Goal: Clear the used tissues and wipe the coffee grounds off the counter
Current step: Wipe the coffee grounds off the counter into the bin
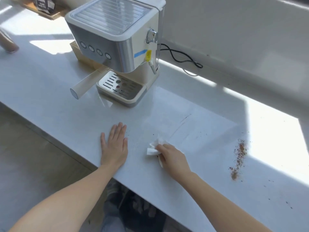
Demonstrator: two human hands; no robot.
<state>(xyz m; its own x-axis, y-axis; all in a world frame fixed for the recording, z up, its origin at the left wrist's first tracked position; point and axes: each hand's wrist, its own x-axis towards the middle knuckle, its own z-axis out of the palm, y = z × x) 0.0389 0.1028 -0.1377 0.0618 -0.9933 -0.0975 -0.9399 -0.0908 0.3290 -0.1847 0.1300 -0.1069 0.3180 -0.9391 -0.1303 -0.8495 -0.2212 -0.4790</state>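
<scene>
A kitchen or coffee-making corner. A long, pale, glossy bench (50, 91) carries a cream and steel espresso machine (115, 47) at 12 o'clock. Its black power cord (180, 57) trails towards 2 o'clock along a white wall (234, 30). Brown coffee grounds (239, 158) lie spilled at 3 o'clock, and a dark bag (43, 4) sits at 11 o'clock.

The only view comes from a wide-angle camera worn on the person's head, looking forward and steeply down across the counter (50, 91) from its near edge. The coffee machine (115, 47) sits upper centre, seen from above and slightly from its right, close enough that its top lid fills much of the upper frame. Nearer the camera than the machine, both forearms enter from the bottom edge, reaching the left hand (114, 148) and right hand (172, 158). Behind the machine runs the wall (234, 30); left of it and lower, the floor (25, 148) shows.
</scene>
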